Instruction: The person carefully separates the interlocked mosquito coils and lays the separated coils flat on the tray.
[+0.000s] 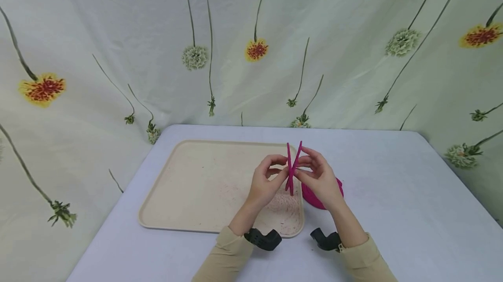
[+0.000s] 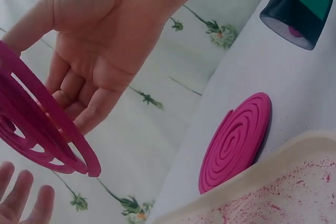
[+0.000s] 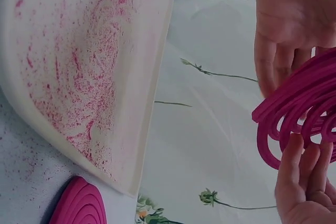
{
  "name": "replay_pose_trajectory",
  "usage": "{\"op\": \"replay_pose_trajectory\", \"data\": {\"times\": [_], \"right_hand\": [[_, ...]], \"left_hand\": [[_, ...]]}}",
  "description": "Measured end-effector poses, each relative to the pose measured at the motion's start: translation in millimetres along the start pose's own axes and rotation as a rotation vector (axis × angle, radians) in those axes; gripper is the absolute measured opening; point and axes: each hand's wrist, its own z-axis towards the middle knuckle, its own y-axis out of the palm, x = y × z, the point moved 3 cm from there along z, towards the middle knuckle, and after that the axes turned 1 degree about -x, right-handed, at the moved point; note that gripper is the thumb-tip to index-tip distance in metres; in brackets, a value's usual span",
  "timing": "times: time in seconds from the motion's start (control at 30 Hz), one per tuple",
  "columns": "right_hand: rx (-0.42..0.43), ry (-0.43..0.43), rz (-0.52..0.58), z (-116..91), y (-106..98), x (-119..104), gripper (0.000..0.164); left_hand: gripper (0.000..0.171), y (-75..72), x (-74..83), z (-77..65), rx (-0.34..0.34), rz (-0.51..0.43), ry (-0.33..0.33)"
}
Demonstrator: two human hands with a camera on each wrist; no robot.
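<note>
Over the right end of the tray, two magenta mosquito coils (image 1: 289,153) are held up on edge, crossing in a narrow X. My left hand (image 1: 264,181) pinches the coils from the left with thumb and fingers. From the other side, my right hand (image 1: 320,181) grips them, its fingertips high on the rim. Open gaps show between the spiral turns of the raised coils (image 3: 294,93) in the right wrist view. More magenta coil (image 2: 236,142) lies flat beside the tray, partly hidden by my right hand in the head view.
The beige tray (image 1: 188,186) covers the table's left and middle, with pink crumbs and dust (image 1: 284,203) at its right end. The white table (image 1: 393,194) extends to the right. A flower-print cloth (image 1: 334,20) hangs behind. Each wrist bears a black camera mount (image 1: 264,240).
</note>
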Motion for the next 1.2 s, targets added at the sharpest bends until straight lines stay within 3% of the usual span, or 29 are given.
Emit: {"op": "replay_pose_trajectory", "data": {"times": [0.13,0.23,0.4,0.63,0.77,0.87,0.97,1.1,1.2], "right_hand": [[0.003,0.057,-0.007,-0.3,1.2,0.4,0.059],[-0.009,0.092,-0.03,-0.9,2.2,0.6,0.056],[-0.026,0.132,-0.052,-2.2,2.6,0.4,0.054],[-0.115,0.169,-0.042,-1.2,-2.5,4.3,0.064],[-0.126,0.18,-0.042,-0.9,-4.5,5.0,0.065],[-0.115,0.176,-0.041,-0.5,-4.1,4.8,0.059],[-0.094,0.18,-0.035,0.0,-3.6,5.4,0.047],[-0.077,0.17,-0.023,0.5,-3.2,5.9,0.038],[-0.075,0.154,-0.016,0.4,-3.2,5.4,0.036]], "left_hand": [[0.062,0.2,-18.1,1.1,-0.057,-0.056,0.004],[0.067,-1.0,-28.6,1.3,-0.099,-0.063,0.002],[0.054,-5.5,-31.9,1.2,-0.114,-0.043,-0.008],[0.038,-10.9,-30.6,2.0,-0.103,-0.081,-0.063],[0.038,-10.8,-30.7,1.9,-0.078,-0.082,-0.103],[0.045,-9.7,-31.1,1.6,-0.041,-0.103,-0.142],[0.037,-8.0,-31.8,1.4,-0.028,-0.131,-0.158],[0.021,-6.4,-33.5,1.4,-0.06,-0.158,-0.14],[0.024,-6.0,-33.5,0.8,-0.096,-0.187,-0.127]]}}
